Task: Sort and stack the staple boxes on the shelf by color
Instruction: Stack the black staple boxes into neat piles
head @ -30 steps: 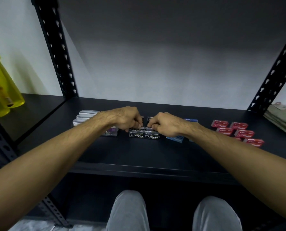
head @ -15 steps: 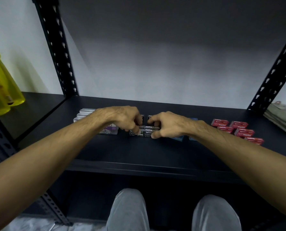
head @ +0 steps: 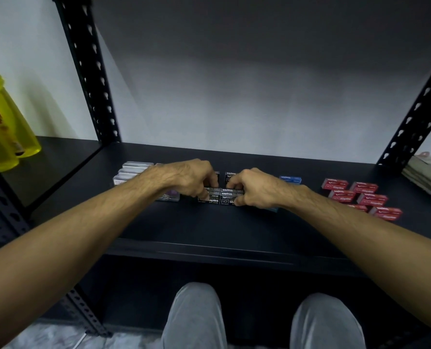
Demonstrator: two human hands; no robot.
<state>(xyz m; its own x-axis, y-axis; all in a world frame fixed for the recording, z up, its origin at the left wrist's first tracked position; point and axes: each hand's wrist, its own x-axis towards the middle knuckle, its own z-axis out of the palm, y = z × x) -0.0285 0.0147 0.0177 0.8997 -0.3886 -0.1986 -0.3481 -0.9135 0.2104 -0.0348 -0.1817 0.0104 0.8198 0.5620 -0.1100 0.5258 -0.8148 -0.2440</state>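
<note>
Black staple boxes [head: 220,197]: stacked mid-shelf, squeezed between both hands.
Left hand [head: 186,178]: fingers curled down, gripping the stack's left end.
Right hand [head: 256,188]: fingers pinching the right end.
White boxes [head: 131,171]: stacked just left of the left wrist.
Blue boxes [head: 290,179]: behind the right wrist.
Red boxes [head: 360,195]: clustered farther right.
Shelf [head: 209,230]: black, metal.
Yellow bottle [head: 3,127]: far left.

A single head-worn wide-angle view looks forward and down, close over the black shelf [head: 209,230] toward the wall behind.
</note>
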